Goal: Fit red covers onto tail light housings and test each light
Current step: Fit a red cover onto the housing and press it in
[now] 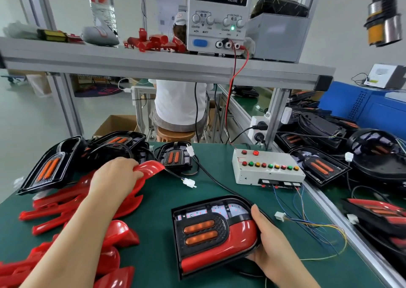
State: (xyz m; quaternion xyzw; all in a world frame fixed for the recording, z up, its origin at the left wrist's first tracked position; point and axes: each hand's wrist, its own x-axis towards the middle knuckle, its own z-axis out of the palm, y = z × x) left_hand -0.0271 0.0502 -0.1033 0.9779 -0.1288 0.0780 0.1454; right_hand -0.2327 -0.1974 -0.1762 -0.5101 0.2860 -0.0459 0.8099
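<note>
A black tail light housing [204,224] with two orange lenses lies on the green mat in front of me, a red cover [237,241] fitted over its right and lower part. My right hand [267,241] grips its right edge, thumb on the rim. My left hand [115,178] reaches to the left and holds a loose red cover [150,169] lifted above a pile of red covers [66,204]. The housing's black cable [211,178] runs back across the mat.
Uncovered housings [48,167] [175,157] lie at the back left, more housings [318,167] at the right. A white test box [267,167] with coloured buttons stands right of centre. A power supply [219,15] reads 12.00 V on the shelf. A person sits behind the bench.
</note>
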